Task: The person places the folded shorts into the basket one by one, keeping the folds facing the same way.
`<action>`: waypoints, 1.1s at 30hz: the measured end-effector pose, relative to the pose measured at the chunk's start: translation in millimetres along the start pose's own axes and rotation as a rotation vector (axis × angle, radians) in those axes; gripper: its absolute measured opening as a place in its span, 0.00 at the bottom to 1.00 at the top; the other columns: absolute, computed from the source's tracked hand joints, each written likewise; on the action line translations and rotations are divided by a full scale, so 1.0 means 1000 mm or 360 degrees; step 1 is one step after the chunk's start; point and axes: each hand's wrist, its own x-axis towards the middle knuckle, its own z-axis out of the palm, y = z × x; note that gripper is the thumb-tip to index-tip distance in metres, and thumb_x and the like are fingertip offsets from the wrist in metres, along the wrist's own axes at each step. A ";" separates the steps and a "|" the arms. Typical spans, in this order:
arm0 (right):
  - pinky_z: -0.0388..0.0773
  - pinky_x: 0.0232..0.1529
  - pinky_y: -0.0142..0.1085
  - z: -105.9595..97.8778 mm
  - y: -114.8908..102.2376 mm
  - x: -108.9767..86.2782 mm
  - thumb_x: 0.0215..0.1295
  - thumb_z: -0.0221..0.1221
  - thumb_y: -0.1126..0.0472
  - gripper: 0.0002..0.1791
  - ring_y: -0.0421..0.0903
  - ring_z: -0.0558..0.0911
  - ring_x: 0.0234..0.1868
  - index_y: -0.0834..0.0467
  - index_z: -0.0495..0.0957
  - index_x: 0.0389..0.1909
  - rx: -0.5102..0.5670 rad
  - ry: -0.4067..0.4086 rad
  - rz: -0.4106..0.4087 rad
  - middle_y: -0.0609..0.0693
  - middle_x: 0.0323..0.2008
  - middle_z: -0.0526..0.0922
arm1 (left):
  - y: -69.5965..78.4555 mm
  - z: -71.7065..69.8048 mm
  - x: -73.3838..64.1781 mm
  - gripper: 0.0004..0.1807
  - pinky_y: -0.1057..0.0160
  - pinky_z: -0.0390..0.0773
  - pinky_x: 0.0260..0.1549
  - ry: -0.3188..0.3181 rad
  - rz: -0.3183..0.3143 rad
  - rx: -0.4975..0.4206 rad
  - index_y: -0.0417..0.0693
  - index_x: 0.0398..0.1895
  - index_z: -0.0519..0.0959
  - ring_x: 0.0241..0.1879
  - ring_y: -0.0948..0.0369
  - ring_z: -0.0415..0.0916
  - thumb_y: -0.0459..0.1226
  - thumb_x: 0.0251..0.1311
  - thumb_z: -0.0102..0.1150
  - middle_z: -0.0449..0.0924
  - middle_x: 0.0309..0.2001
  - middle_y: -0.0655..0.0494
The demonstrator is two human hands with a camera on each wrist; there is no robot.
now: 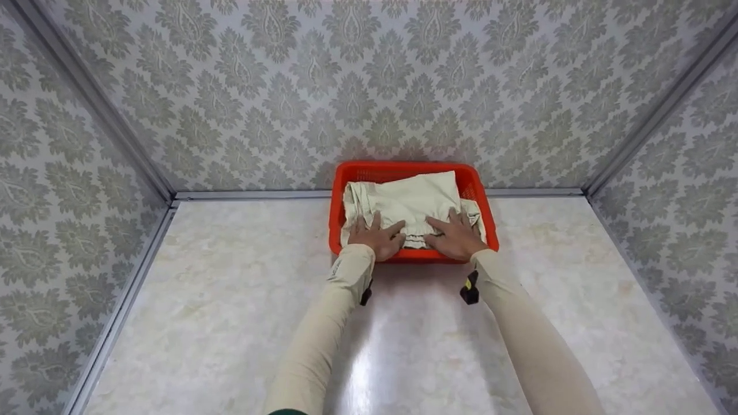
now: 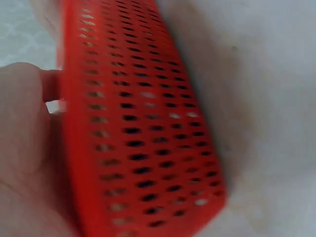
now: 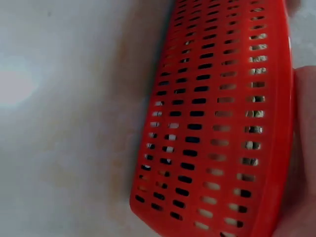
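Observation:
A folded cream-coloured cloth garment (image 1: 412, 199) with a gathered edge lies in a red plastic basket (image 1: 405, 256). My left hand (image 1: 377, 237) rests on the cloth's near left part, fingers spread and pointing away from me. On the near right part lies my right hand (image 1: 456, 236), its fingers likewise spread flat over the fabric. Both palms reach across the basket's near rim. In the left wrist view the slotted basket wall (image 2: 143, 118) fills the middle, with the hand at the left. The right wrist view shows that wall (image 3: 207, 113) with part of the hand beyond the rim.
The basket stands on a pale marbled table (image 1: 242, 288), close to the back panel (image 1: 277, 115) covered in damask-patterned paper. Similar side panels (image 1: 34, 230) rise at left and right, with grey metal strips (image 1: 253, 196) along the edges.

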 end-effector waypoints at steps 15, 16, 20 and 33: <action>0.42 0.71 0.69 -0.003 -0.003 0.004 0.77 0.40 0.38 0.39 0.76 0.40 0.75 0.49 0.46 0.82 0.0033 -0.0416 0.0002 0.72 0.77 0.26 | -0.002 -0.011 -0.013 0.34 0.38 0.36 0.73 -0.0389 0.0022 -0.0085 0.67 0.82 0.50 0.79 0.44 0.29 0.55 0.75 0.33 0.35 0.81 0.42; 0.43 0.71 0.68 -0.002 -0.004 0.002 0.77 0.40 0.38 0.39 0.76 0.41 0.75 0.49 0.46 0.82 0.0034 -0.0438 0.0009 0.72 0.77 0.26 | -0.002 -0.010 -0.013 0.34 0.40 0.36 0.73 -0.0424 0.0050 -0.0083 0.64 0.82 0.49 0.80 0.45 0.29 0.54 0.75 0.32 0.34 0.81 0.40; 0.48 0.72 0.65 0.001 -0.007 -0.008 0.78 0.40 0.39 0.38 0.75 0.48 0.74 0.48 0.45 0.82 0.0029 -0.0501 0.0033 0.71 0.77 0.26 | -0.002 -0.006 -0.018 0.34 0.43 0.38 0.75 -0.0532 0.0096 -0.0162 0.58 0.83 0.48 0.79 0.46 0.26 0.50 0.76 0.33 0.31 0.81 0.38; 0.46 0.72 0.65 0.006 0.003 -0.007 0.76 0.46 0.41 0.38 0.70 0.43 0.77 0.51 0.51 0.81 0.0140 -0.0401 0.0004 0.71 0.78 0.31 | -0.003 -0.003 -0.008 0.33 0.39 0.44 0.73 -0.0402 0.0082 -0.0131 0.63 0.81 0.54 0.79 0.44 0.39 0.55 0.75 0.38 0.42 0.81 0.43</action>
